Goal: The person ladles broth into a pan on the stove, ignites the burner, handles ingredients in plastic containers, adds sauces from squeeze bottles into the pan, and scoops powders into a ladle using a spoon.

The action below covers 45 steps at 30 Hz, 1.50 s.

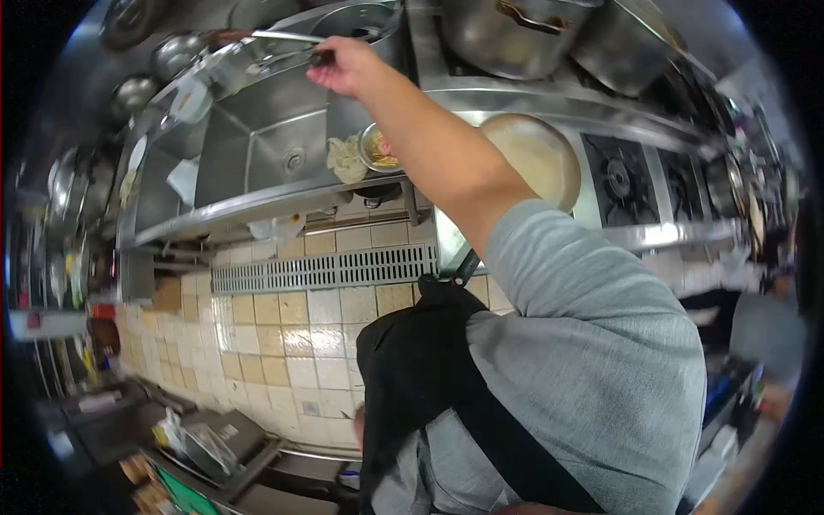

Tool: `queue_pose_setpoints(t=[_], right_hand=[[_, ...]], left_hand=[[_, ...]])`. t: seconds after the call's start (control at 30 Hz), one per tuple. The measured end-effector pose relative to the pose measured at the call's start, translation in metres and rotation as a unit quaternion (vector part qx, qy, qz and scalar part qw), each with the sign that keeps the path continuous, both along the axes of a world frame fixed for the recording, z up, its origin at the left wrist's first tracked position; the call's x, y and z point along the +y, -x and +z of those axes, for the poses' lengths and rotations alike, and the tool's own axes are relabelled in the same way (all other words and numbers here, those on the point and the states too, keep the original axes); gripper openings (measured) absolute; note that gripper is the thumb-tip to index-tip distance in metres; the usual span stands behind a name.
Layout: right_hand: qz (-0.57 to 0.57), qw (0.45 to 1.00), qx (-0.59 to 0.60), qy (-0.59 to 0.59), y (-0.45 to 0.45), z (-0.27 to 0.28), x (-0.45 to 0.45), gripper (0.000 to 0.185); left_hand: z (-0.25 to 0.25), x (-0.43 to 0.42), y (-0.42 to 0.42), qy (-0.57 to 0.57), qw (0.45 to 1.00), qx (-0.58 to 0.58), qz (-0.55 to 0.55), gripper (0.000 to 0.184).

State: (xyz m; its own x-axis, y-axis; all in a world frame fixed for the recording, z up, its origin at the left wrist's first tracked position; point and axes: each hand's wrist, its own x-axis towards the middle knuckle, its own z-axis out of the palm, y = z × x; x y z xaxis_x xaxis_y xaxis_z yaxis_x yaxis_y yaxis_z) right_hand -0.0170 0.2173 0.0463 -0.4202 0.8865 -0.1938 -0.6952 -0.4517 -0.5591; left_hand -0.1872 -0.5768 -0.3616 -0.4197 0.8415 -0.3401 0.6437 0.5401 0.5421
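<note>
My right arm stretches forward over the sink edge. My right hand (348,67) is closed round the dark grip of a long-handled metal utensil (287,60); its far end is lost among other metalware. Under my forearm sits a small metal bowl (367,153) with yellowish strips of food, partly hidden. A crumpled pale cloth (346,160) lies beside the bowl. To the right of the arm, a wide pan (562,172) holds a pale liquid or coating. Of my left hand (359,424), only a sliver of skin shows past the black apron; its fingers are hidden.
A steel sink (257,154) with basins lies ahead on the left, ladles (178,56) behind it. Large stockpots (493,39) stand at the back, a gas burner (618,178) at the right. A floor drain grate (326,270) crosses the tiles. Another person (768,330) is at far right.
</note>
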Motion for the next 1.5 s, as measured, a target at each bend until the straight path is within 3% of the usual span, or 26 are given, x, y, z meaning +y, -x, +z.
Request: queue_pose_setpoints(t=[0.03,0.13,0.2,0.27,0.3,0.33,0.37,0.4,0.43,0.47,0.5,0.57,0.6,0.7,0.87,1.0,1.03,1.07,1.1,1.13,1.2,1.27,1.3,1.33,1.4,1.5], right_hand=[[0.005,0.999,0.019,-0.028,-0.008,0.001,-0.011,0.011],[0.017,0.991,0.058,-0.119,-0.047,0.0,-0.084,0.008],[-0.007,0.985,-0.021,-0.17,-0.072,-0.002,-0.154,0.025],[-0.029,0.967,-0.174,-0.184,-0.089,-0.001,-0.222,0.042],[-0.06,0.945,-0.267,-0.179,-0.097,-0.012,-0.246,0.039],[-0.061,0.921,-0.366,-0.118,-0.108,-0.004,-0.279,0.028],[-0.118,0.896,-0.414,-0.109,-0.113,-0.014,-0.304,0.023],[-0.174,0.865,-0.46,-0.095,-0.119,-0.031,-0.331,0.02],[-0.218,0.836,-0.491,-0.114,-0.125,-0.051,-0.359,0.022],[-0.26,0.8,-0.524,-0.134,-0.133,-0.066,-0.389,0.025],[-0.279,0.807,-0.51,-0.104,-0.135,-0.069,-0.423,0.03],[-0.322,0.77,-0.549,-0.046,-0.145,-0.074,-0.49,0.031],[-0.324,0.752,-0.574,-0.008,-0.15,-0.073,-0.522,0.031],[-0.369,0.706,-0.596,0.105,-0.164,-0.068,-0.616,0.031],[-0.453,0.627,-0.584,0.247,-0.181,-0.069,-0.764,0.03],[-0.566,0.519,-0.548,0.331,-0.19,-0.08,-0.885,0.03],[-0.588,0.496,-0.531,0.355,-0.189,-0.084,-0.914,0.029],[-0.609,0.486,-0.505,0.372,-0.186,-0.083,-0.939,0.027],[-0.628,0.474,-0.483,0.385,-0.188,-0.077,-0.96,0.024],[-0.65,0.463,-0.444,0.407,-0.188,-0.065,-0.975,0.022],[-0.665,0.454,-0.406,0.432,-0.191,-0.051,-1.0,0.02],[-0.711,0.383,-0.373,0.456,-0.192,-0.047,-1.024,0.02],[-0.706,0.386,-0.369,0.465,-0.194,-0.046,-1.034,0.02],[-0.727,0.357,-0.359,0.465,-0.196,-0.045,-1.043,0.02],[-0.743,0.324,-0.342,0.475,-0.203,-0.044,-1.056,0.02],[-0.792,0.266,-0.288,0.469,-0.214,-0.036,-1.071,0.02]], left_hand=[[0.004,0.001,0.005,0.087,0.991,-0.083,0.065,0.036],[0.025,0.016,0.059,0.185,0.967,-0.169,0.05,0.036],[0.024,0.043,0.114,0.208,0.961,-0.181,-0.001,0.035],[0.007,0.081,0.179,0.177,0.963,-0.164,-0.117,0.035],[-0.004,0.111,0.215,0.102,0.955,-0.116,-0.252,0.035],[-0.013,0.147,0.253,-0.055,0.894,-0.036,-0.442,0.035],[0.012,0.186,0.267,0.017,0.884,0.014,-0.466,0.029],[0.108,0.259,0.236,0.088,0.862,0.066,-0.494,0.024],[0.144,0.294,0.215,0.151,0.96,-0.092,-0.218,0.024],[0.158,0.317,0.197,0.207,0.947,-0.232,0.083,0.024],[0.15,0.337,0.194,0.218,0.948,-0.228,0.034,0.024],[0.104,0.366,0.215,0.242,0.92,-0.136,-0.275,0.03],[-0.009,0.384,0.263,0.106,0.804,-0.003,-0.585,0.035],[0.007,0.381,0.22,0.252,0.814,-0.044,-0.521,0.035],[0.035,0.364,0.094,0.286,0.769,-0.083,-0.566,0.034],[0.227,0.291,-0.152,0.306,0.791,-0.171,-0.5,0.034],[0.14,0.328,-0.153,0.373,0.673,-0.452,-0.451,0.027],[0.139,0.333,-0.214,0.534,0.634,-0.493,-0.264,0.032],[0.173,0.316,-0.267,0.487,0.653,-0.505,-0.287,0.029],[0.223,0.288,-0.31,0.387,0.603,-0.578,-0.391,0.028],[0.293,0.243,-0.373,0.373,0.498,-0.65,-0.437,0.027],[0.369,0.197,-0.411,0.441,0.377,-0.636,-0.51,0.038],[0.393,0.173,-0.419,0.444,0.35,-0.652,-0.506,0.056],[0.42,0.151,-0.424,0.391,0.384,-0.644,-0.533,0.069],[0.444,0.143,-0.429,0.391,0.352,-0.635,-0.565,0.069],[0.461,0.141,-0.449,0.382,0.246,-0.646,-0.613,0.066]])
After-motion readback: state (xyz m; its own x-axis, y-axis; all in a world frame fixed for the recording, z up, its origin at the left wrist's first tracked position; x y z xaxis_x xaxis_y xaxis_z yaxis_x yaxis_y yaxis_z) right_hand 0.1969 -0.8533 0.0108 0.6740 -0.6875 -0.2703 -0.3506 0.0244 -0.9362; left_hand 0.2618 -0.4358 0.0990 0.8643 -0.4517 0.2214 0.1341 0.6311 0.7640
